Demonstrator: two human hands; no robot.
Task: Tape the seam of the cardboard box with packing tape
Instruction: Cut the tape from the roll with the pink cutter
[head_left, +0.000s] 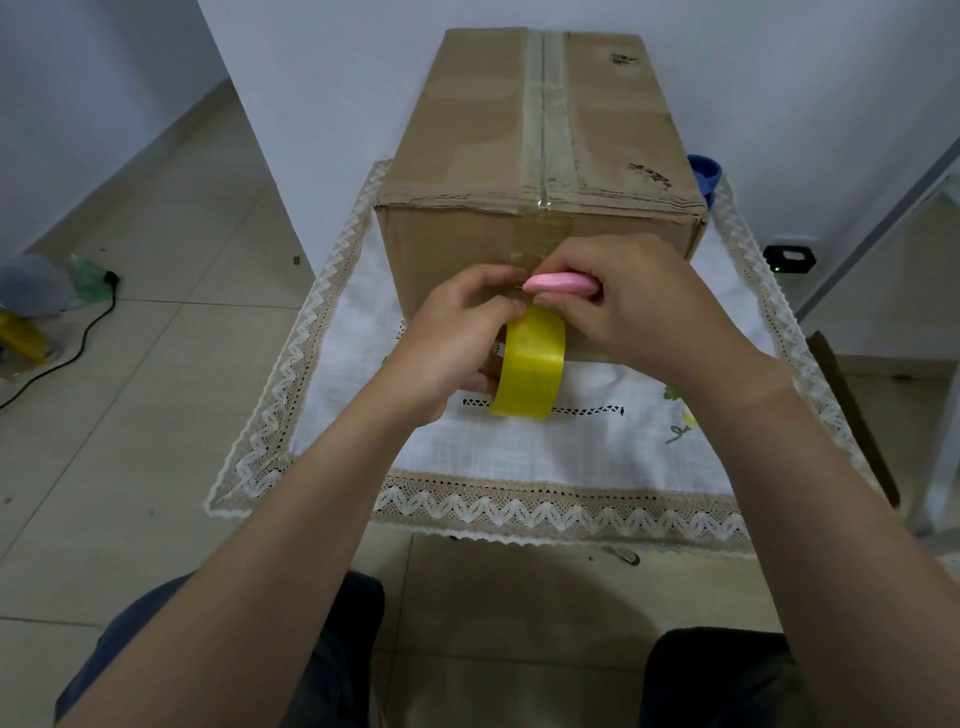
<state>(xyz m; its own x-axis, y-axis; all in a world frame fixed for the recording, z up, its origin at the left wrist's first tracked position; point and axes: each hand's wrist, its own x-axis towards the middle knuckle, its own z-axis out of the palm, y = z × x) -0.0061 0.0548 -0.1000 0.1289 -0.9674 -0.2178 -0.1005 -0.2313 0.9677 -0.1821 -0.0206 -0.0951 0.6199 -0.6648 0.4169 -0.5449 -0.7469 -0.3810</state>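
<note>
A brown cardboard box (483, 135) stands on the table, its top seam (548, 119) covered by a strip of clear tape that runs over the near edge and down the front face. My left hand (457, 338) grips a yellow roll of packing tape (530, 364) held upright against the box's front face. My right hand (634, 301) holds a pink cutter (561, 284) just above the roll, its tip at the tape where it leaves the box.
A white cloth with a lace border (519, 452) covers the small table. A blue object (705, 174) sits behind the box's right side. A black device (789, 258) lies on the floor at right, a cable (67, 353) and clutter at left.
</note>
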